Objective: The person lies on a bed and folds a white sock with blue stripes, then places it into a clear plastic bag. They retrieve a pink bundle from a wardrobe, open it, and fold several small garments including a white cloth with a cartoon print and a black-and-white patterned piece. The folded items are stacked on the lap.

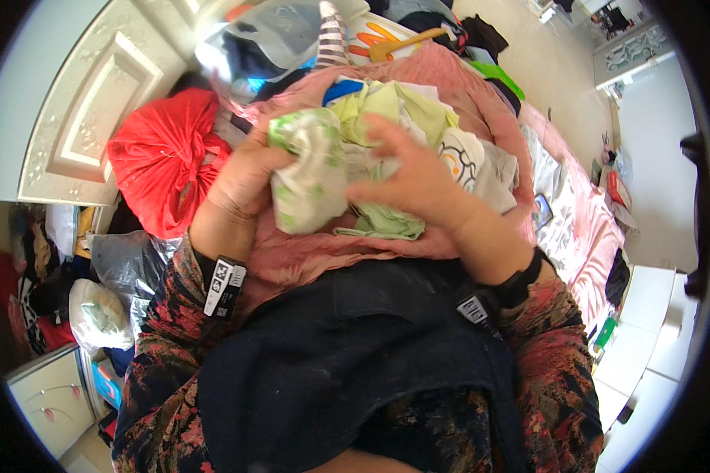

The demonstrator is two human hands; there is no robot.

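Observation:
My left hand is closed on a bundled white garment with green patches, raised above a pink cloth. Its thumb lies over the near side of the fabric. To the right, my right hand has its fingers spread, slightly smeared by motion, with the thumb close to the garment's edge; I cannot tell if it touches. Behind the hands lies a heap of clothes, with a light yellow-green garment on top. A pale green folded cloth lies under my right hand, and a cream garment with a cartoon print is beside it.
A knotted red plastic bag stands at the left by a white cabinet door. At the far side are a clear plastic bag and a yellow-handled tool. A phone lies on the bedding at right.

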